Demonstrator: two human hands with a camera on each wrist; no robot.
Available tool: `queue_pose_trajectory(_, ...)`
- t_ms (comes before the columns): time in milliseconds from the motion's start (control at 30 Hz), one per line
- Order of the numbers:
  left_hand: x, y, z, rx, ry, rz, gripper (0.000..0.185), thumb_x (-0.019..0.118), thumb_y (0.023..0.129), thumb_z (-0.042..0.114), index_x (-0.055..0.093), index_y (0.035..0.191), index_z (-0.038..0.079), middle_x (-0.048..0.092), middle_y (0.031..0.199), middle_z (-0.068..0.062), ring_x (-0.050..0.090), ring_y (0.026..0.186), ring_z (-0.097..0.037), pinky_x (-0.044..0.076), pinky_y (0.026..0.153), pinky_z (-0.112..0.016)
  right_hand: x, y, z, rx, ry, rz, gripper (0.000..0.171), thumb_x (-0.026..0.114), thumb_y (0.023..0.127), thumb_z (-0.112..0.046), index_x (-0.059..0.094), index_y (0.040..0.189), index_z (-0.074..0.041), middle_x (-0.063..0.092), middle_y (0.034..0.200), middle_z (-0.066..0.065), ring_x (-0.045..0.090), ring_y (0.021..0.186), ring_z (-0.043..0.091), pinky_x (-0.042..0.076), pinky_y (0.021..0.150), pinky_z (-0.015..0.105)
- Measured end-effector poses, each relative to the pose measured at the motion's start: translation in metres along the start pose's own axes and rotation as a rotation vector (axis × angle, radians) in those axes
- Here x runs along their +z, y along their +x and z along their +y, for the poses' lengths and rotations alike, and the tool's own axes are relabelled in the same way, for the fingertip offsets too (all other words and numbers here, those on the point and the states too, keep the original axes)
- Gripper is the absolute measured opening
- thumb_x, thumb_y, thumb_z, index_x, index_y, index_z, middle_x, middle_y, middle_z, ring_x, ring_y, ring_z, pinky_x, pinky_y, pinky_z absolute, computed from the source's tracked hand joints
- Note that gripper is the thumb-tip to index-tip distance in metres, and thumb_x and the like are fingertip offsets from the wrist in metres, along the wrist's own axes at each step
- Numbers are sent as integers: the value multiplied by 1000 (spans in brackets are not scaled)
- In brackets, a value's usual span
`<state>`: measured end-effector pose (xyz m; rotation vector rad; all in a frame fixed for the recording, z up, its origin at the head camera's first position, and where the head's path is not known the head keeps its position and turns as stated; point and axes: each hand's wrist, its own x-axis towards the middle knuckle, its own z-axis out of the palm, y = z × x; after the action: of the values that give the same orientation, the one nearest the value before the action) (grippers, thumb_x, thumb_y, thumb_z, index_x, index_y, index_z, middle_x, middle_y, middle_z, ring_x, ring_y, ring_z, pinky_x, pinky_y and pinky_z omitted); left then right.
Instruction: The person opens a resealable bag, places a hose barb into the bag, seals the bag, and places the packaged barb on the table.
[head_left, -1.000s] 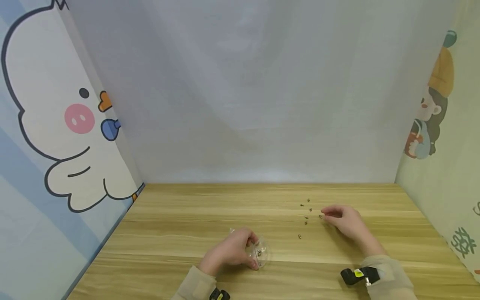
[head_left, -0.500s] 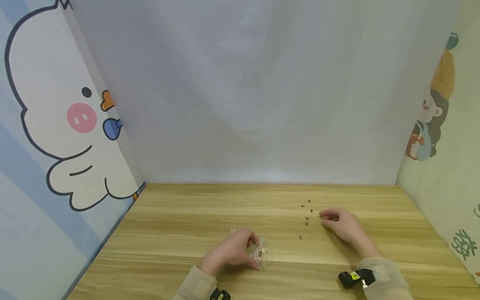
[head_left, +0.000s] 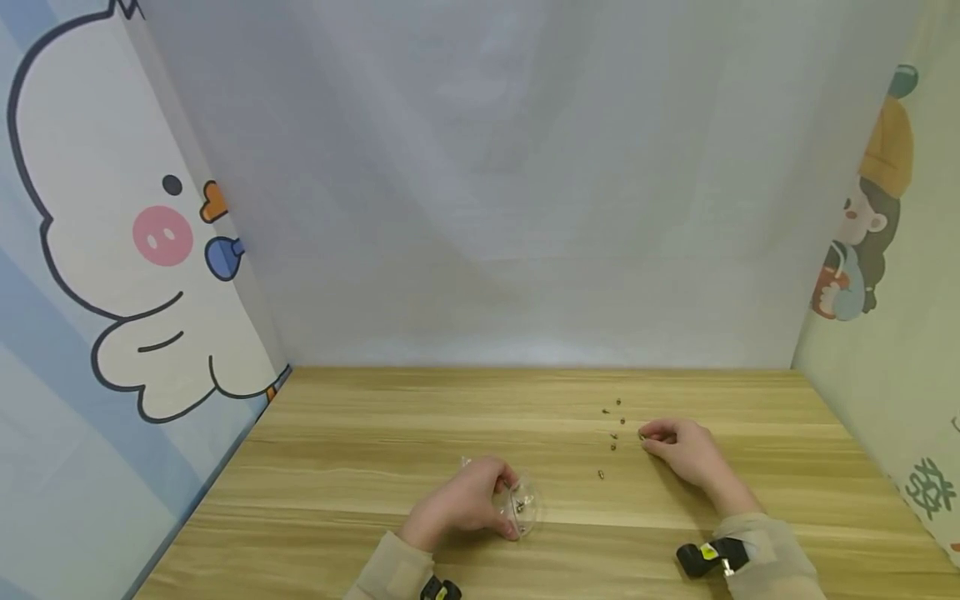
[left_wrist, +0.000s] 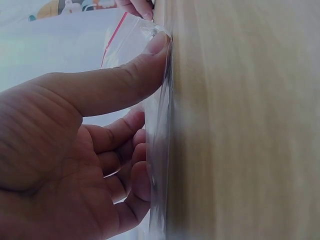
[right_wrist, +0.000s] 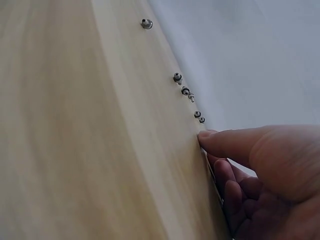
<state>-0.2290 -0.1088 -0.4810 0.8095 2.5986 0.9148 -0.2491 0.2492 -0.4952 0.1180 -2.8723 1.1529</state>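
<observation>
My left hand (head_left: 467, 500) grips a clear zip bag (left_wrist: 159, 145) with a red line along its mouth, holding it low against the wooden table. A few small metal screws (head_left: 520, 507) show inside the bag. Farther back on the right, the thumb and forefinger of my right hand (head_left: 686, 450) pinch a small screw (head_left: 642, 436) at the tabletop. In the right wrist view that screw is hidden behind the thumb. Just left of this hand, several loose screws (right_wrist: 185, 91) lie scattered on the wood, the nearest one (head_left: 601, 474) toward the front.
The wood-grain table (head_left: 360, 433) runs back to a pale grey curtain (head_left: 525, 208). Printed cartoon panels stand at the left (head_left: 90, 167) and right (head_left: 885, 333). A black wrist camera (head_left: 708, 557) is strapped to the right sleeve.
My right hand has come down slightly, and its thumb and forefinger have drawn together on the screw. The left hand and the bag hold their place.
</observation>
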Motion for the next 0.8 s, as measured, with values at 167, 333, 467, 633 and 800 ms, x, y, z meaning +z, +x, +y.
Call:
queue_pose_trajectory(167, 0, -1, 1, -3, -8, 2, 58, 97, 60, 16, 62, 105, 5, 52, 93, 0, 49, 87, -14, 44, 79, -26, 0, 1, 1, -6, -12, -2, 18, 68, 95, -18, 72, 109, -7, 69, 98, 3, 61, 86, 17, 48, 76, 38)
queue_pose_trajectory(333, -1, -3, 3, -5, -17, 5, 57, 96, 60, 14, 62, 105, 5, 51, 92, 0, 49, 86, -13, 44, 78, -26, -1, 1, 1, -8, -19, 0, 16, 68, 95, -19, 73, 106, -9, 69, 97, 3, 59, 83, 16, 47, 73, 37)
queue_pose_trajectory(467, -1, -2, 2, -7, -17, 5, 57, 96, 60, 14, 62, 105, 5, 51, 93, 0, 49, 86, -13, 45, 78, -27, -1, 0, 0, -4, -18, 3, 14, 68, 94, -17, 73, 104, -9, 69, 95, 3, 59, 83, 16, 46, 73, 37)
queue_pose_trajectory(633, 0, -1, 1, -9, -14, 2, 57, 96, 60, 16, 63, 106, 6, 52, 93, 1, 49, 87, -14, 45, 79, -27, -1, 0, 0, 6, -14, 4, 13, 69, 94, -17, 73, 104, -9, 69, 95, 3, 60, 83, 16, 47, 74, 36)
queue_pose_trajectory(800, 1, -1, 0, 1, -17, 6, 57, 96, 60, 16, 63, 105, 5, 52, 93, 1, 49, 87, -14, 45, 79, -26, -2, 0, 1, 8, -19, 4, 14, 69, 95, -19, 73, 103, -9, 69, 94, 2, 59, 82, 16, 47, 72, 37)
